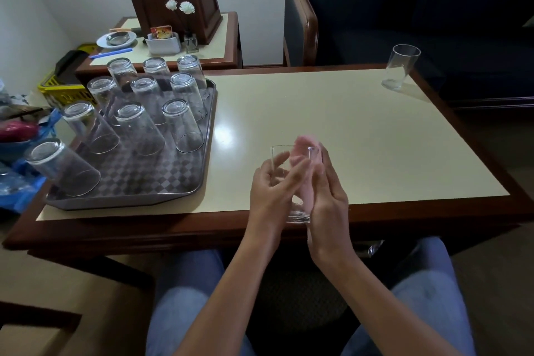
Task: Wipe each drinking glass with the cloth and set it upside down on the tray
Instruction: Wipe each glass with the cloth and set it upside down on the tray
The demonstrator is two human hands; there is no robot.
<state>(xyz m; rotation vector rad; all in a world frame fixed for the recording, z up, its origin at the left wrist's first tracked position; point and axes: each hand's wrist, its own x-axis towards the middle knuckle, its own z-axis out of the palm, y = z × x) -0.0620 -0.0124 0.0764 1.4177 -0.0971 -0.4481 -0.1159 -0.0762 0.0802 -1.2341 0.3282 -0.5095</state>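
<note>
Head view, seated person, looking down over the table edge.

- Held glass (pixel 297 212): upright, mouth up, lifted clear of the table (pixel 361 136) above its near edge, between the two hands.
- Left hand (pixel 270 185): fingers and thumb curled round the glass's left side, gripping it.
- Right hand (pixel 328 193): pressed to the glass's right side, fingers running up toward the rim and closed on the pink cloth (pixel 306 146). The cloth is blurred, bunched at the rim and showing pink through the wall. Cannot tell whether it sits inside the glass or wraps outside.
- Tray (pixel 135 182): checkered, on the left part of the table, its near corner by the table's front edge. It is well apart from the hands.
- Inverted glasses (pixel 138 130): ten on the tray, all mouth down. Three rows of three toward the back, and one alone at the front left corner.
- Upright glass (pixel 400 69): stands alone at the far right corner of the table, mouth up, well apart from everything else.
- Side table (pixel 202 49) behind the tray: a plate (pixel 101 42), a white holder (pixel 163 45) and two white flowers (pixel 180 6).
- Yellow basket (pixel 55 89) on the left, beyond the tray.
</note>
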